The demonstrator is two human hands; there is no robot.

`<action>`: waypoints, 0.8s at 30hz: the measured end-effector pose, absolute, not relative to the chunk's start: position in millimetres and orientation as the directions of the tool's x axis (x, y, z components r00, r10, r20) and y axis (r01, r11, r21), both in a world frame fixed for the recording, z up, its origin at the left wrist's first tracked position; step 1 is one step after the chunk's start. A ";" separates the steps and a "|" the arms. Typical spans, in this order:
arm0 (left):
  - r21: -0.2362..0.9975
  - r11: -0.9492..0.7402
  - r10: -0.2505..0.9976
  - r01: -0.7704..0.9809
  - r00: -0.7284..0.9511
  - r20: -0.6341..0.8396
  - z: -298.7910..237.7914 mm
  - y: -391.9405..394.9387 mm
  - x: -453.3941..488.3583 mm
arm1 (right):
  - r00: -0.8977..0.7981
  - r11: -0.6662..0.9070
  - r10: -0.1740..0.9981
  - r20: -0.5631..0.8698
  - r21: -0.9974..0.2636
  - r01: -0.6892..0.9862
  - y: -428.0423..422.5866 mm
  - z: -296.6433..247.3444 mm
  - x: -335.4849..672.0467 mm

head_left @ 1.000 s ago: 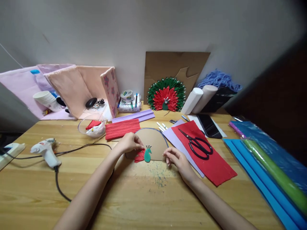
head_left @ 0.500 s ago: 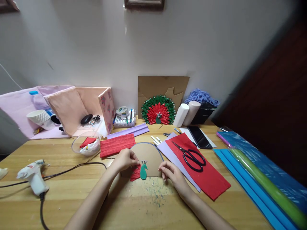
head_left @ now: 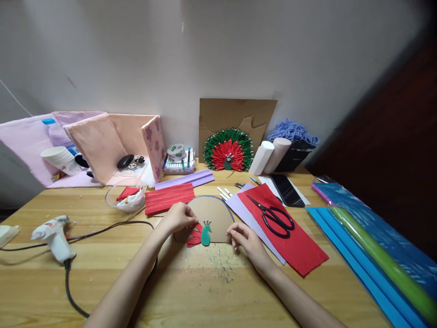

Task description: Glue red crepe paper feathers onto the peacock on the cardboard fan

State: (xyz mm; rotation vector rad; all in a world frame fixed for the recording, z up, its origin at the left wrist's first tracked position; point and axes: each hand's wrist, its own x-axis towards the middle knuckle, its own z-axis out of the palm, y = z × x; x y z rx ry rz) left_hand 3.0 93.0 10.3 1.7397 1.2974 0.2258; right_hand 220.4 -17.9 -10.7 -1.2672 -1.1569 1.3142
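A rounded cardboard piece (head_left: 215,213) with a blue line along its curve lies on the table in front of me. On its lower edge sits a green peacock body (head_left: 205,235) with a small crest. Several red crepe-paper petals (head_left: 194,238) fan out from the body's left side. My left hand (head_left: 178,217) pinches a red petal at the upper end of this fan, its fingertips partly hiding it. At the cardboard's lower right corner, my right hand (head_left: 244,237) has curled fingers gripping the edge.
Black-handled scissors (head_left: 273,217) lie on red crepe paper (head_left: 300,248) at the right. A glue gun (head_left: 56,237) with its cord is on the left. A finished red-and-green peacock (head_left: 228,152) leans at the back, near a clear bowl (head_left: 126,196) and folded red crepe paper (head_left: 169,199).
The view has tilted down slightly, so things sit a little higher. My left hand still pinches at the red petals, which look more spread. My right hand stays at the cardboard's edge.
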 end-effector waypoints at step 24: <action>0.706 -0.065 0.849 0.705 0.411 -0.333 11.6 91.8 6.1 | -0.032 -0.133 0.991 -0.133 -0.991 0.018 -19.2 -15.0 222.3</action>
